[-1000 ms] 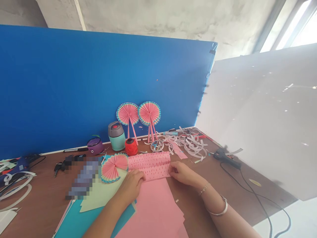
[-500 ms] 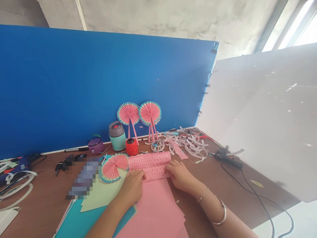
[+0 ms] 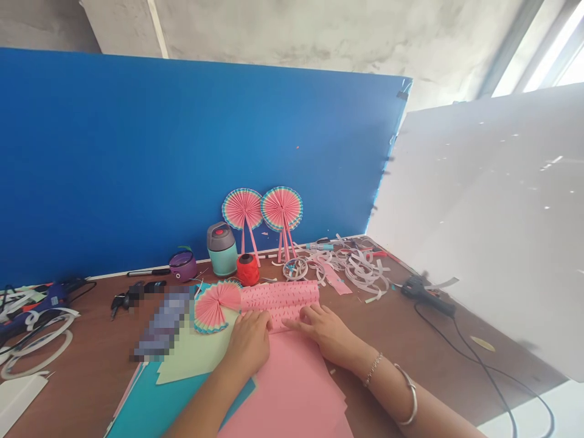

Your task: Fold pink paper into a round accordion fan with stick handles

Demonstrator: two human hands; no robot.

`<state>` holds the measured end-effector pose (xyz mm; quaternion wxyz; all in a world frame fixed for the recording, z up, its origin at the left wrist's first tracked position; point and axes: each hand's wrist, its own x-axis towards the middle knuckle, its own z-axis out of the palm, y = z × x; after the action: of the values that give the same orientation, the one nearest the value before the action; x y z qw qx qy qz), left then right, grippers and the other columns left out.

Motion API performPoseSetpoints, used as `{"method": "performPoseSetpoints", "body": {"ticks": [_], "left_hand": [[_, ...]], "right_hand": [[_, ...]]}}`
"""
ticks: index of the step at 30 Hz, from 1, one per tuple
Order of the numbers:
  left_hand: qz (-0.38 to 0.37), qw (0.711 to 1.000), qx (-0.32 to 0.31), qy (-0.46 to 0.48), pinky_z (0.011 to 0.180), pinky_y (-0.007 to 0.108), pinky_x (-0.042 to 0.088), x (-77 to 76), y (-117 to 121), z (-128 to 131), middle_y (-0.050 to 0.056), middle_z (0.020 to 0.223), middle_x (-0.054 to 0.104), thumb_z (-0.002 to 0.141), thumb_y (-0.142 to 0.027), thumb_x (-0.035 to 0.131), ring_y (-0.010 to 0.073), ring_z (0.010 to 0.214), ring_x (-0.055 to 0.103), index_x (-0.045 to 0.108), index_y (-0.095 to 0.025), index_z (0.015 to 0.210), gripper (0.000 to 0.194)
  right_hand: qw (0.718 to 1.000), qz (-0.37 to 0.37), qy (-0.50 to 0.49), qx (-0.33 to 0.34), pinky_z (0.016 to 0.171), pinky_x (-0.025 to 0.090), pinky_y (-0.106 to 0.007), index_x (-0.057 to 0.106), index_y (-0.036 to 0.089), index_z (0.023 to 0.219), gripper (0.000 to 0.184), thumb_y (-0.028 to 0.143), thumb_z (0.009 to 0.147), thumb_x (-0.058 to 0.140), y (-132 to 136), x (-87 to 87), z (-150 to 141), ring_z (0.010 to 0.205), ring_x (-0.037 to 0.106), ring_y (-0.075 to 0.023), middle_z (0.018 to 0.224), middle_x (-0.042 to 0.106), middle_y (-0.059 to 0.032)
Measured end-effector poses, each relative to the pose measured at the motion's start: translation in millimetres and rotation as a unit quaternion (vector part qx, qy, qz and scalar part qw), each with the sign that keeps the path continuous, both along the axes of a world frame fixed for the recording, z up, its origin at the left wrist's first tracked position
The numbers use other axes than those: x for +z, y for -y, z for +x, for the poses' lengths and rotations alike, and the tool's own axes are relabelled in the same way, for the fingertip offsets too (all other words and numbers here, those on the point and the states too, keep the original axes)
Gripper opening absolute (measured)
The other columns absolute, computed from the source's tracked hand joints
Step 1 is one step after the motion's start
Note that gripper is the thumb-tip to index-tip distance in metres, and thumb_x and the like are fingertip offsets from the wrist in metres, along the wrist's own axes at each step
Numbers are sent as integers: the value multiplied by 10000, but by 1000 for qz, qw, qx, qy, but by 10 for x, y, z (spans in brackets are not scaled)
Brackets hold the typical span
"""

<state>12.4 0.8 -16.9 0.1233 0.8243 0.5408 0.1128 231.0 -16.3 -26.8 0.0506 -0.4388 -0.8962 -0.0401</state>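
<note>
A pink paper [image 3: 278, 299] with small dark dashes lies across the stack in front of me, creased crosswise, its far end curled up. My left hand [image 3: 250, 336] has its fingers bent over the paper's near left edge. From the right, my right hand [image 3: 326, 328] grips the near edge, its index finger stretched along the crease; the fingertips' undersides are hidden. Under both hands lies plain pink paper [image 3: 287, 389]. Left of the patterned paper, a pleated pink fan [image 3: 219, 306] with a blue-green rim rests on pale green sheets [image 3: 196, 353].
Two round paper fans [image 3: 281, 208] on pink sticks lean against the blue board [image 3: 137, 152]. Nearby stand a teal grey-lidded container [image 3: 222, 250], a red item [image 3: 247, 271] and a purple cup [image 3: 183, 266]. White paper strips [image 3: 360, 271] lie behind; a corded glue gun [image 3: 426, 295] sits right.
My right hand has slid left along the paper's near edge, and its index finger now reaches out along the crease. My left hand stays at the left edge. The view has shifted slightly.
</note>
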Motion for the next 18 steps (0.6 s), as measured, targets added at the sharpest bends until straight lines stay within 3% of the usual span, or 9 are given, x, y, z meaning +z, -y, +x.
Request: {"method": "performPoseSetpoints", "body": {"ticks": [8,11,14,18], "left_hand": [[74,996,-50,-17,837,372,343,-51,43,35,60,958,594,817,-46,361,220,960,486,592,-203,898,291],[53,996,-65,43,824,360,373,-74,54,88,70,945,598,869,-108,339,214,934,504,596,-192,919,275],[16,995,-41,90,807,344,397,-98,35,123,61,918,604,875,-175,385,208,909,527,589,-191,849,207],[10,994,-40,99,786,336,400,-111,22,120,49,898,603,836,-149,430,209,907,531,573,-196,775,162]], "right_hand": [[1000,-16,-13,-10,745,307,-309,437,367,1324,511,115,880,414,-5,-10,-11,901,427,-207,1028,503,-80],[998,-37,-46,-10,751,317,-307,496,334,1278,506,91,838,441,-6,-15,-27,897,434,-204,1008,505,-76],[993,-57,-106,-3,765,330,-308,561,276,1192,468,69,784,464,-24,-18,-67,881,451,-197,957,520,-62],[980,-67,-184,-25,770,344,-302,612,184,955,225,91,803,476,-64,-20,-117,850,484,-179,889,571,-42]]}}
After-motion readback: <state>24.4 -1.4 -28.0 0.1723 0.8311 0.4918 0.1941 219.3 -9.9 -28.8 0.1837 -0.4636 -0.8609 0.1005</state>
